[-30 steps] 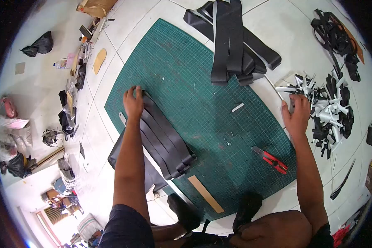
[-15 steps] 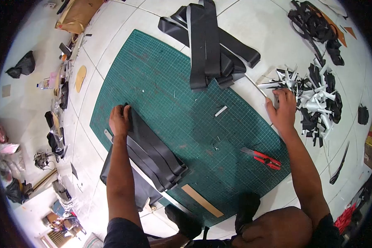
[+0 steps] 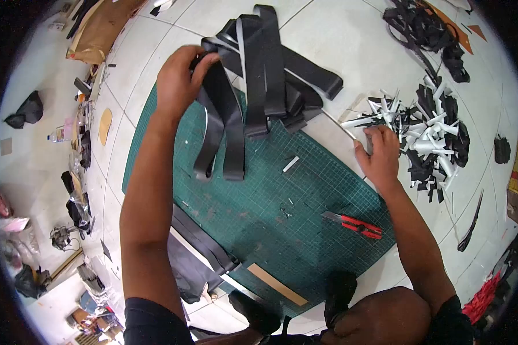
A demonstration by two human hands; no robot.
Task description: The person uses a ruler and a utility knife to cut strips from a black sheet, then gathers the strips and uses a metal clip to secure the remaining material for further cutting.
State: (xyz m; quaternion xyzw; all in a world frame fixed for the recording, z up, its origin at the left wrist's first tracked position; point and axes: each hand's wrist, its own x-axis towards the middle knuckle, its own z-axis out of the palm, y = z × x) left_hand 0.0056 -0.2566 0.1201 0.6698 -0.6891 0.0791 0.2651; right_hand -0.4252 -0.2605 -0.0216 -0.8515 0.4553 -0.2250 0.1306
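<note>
My left hand (image 3: 181,77) is closed around black flat strips (image 3: 230,126) of leather-like material. They hang over the upper left of the green cutting mat (image 3: 259,190), with their ends dangling. Just right of them lies a crossed pile of similar black strips (image 3: 265,69), partly on the mat and partly on the floor. My right hand (image 3: 381,154) rests by the mat's right edge, thumb and fingers apart, beside a heap of black and white scraps (image 3: 437,132). More black strips (image 3: 204,241) lie at the mat's lower left, partly behind my left arm.
A red utility knife (image 3: 360,225) lies on the mat with its blade out. Near my feet is a tan flat strip (image 3: 277,284). Scissors (image 3: 471,224) lie on the tiled floor to the right, and a black tangled bundle (image 3: 426,31) sits at the upper right.
My left hand has lifted some strips from the lower-left stack and carried them up beside the crossed pile. Fewer strips lie in that stack. My right hand stays by the scraps.
</note>
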